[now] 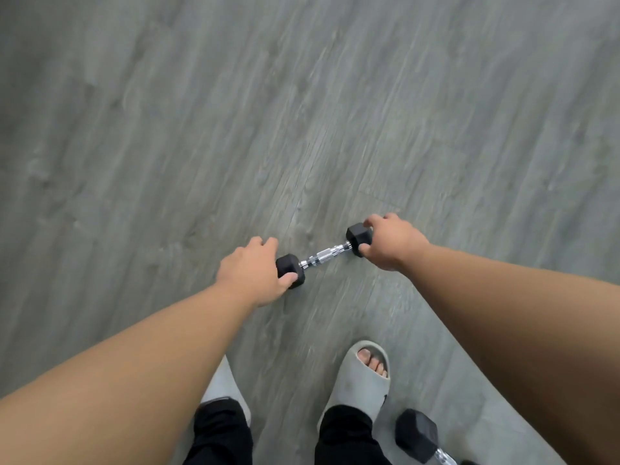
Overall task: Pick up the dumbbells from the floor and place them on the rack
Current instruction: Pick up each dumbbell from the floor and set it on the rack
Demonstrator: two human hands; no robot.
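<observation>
One dumbbell (323, 256) with black hexagonal heads and a chrome knurled handle sits at the centre of the view, its axis running from 8 o'clock to 2 o'clock. The left hand (250, 275) is wrapped over the head at the 8 o'clock end, thumb on the near face and fingers curled across the top. The right hand (391, 241) grips the head at the 2 o'clock end in the same manner, thumb below and fingers above. The handle between them is bare. Whether the dumbbell rests on the grey wood-grain floor (167, 129) or is just clear of it cannot be confirmed; the frame is motion-blurred.

A second dumbbell (417, 436) lies on the floor at 5 o'clock, near the bottom edge, one black head and a short length of chrome showing. Just beside it, toward 6 o'clock, stands a grey slide sandal (364, 380) with toes showing; its partner (223, 384) is largely hidden behind the left forearm. Black trouser cuffs (219, 427) sit above both.
</observation>
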